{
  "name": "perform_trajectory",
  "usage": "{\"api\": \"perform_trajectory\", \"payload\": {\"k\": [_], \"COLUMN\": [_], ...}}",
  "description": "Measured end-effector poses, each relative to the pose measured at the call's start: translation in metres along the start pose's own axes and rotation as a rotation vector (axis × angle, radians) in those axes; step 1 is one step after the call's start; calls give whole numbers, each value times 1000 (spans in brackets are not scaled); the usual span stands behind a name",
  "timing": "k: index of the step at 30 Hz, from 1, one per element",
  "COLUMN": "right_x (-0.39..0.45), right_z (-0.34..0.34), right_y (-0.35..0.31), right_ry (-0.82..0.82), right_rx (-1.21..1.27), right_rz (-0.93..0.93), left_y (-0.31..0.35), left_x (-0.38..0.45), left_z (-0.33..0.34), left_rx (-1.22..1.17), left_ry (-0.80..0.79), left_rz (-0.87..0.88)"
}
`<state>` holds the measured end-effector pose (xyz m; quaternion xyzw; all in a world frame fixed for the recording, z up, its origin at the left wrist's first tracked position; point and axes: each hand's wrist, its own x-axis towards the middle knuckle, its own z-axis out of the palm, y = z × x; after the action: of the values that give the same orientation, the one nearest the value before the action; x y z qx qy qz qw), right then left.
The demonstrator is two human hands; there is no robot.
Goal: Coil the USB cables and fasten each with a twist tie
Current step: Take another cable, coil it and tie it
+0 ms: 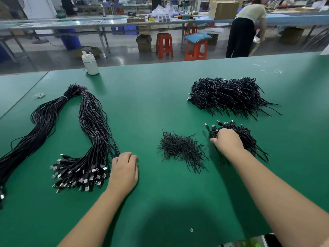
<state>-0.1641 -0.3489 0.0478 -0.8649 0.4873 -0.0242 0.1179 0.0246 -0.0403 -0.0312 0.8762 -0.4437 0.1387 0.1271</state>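
I'm at a long workbench covered in a green mat (160,107), with a factory floor, orange plastic stools (164,45) and another worker's bench beyond it. To my left lies the big bundle of long, uncoiled black USB cables (92,125), bent into an arch and banded near the top, its metal-tipped plugs fanned out just beside my left hand (124,168). That hand rests on the mat with fingers loosely curled, touching the edge of the bundle but holding nothing I can make out. My right hand (227,141) lies on the small heap of coiled, tied black cables (238,138), fingers curled down into it; whether it actually grips one I cannot tell. Behind that sits the larger pile of finished coils (229,97), and between my hands the loose pile of thin black twist ties (181,148). I judge the cables light, limp and a little springy, so a coil will want to unwind; best drawn out by the stiff plug end. The ties are wiry, easily tangled, best pinched singly at a tip.
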Motion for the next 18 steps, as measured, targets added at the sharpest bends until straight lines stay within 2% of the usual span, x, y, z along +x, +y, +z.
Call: {"api": "perform_trajectory", "payload": {"k": [9,13,18], "right_x": [8,6,0], "right_z": [26,35,38], "right_y": [-3,-3,-8], "right_ry": [6,19,37], "right_rx": [-236,-220,-150], "right_rz": [-56,-100,-77], "left_y": [-8,-8,-9], "left_x": [-15,-17,-17], "left_z": [12,12,10], "left_rx": [-55,-96,-64], "left_ry": [82,101,19], "left_rz": [-51,-54,-90]}}
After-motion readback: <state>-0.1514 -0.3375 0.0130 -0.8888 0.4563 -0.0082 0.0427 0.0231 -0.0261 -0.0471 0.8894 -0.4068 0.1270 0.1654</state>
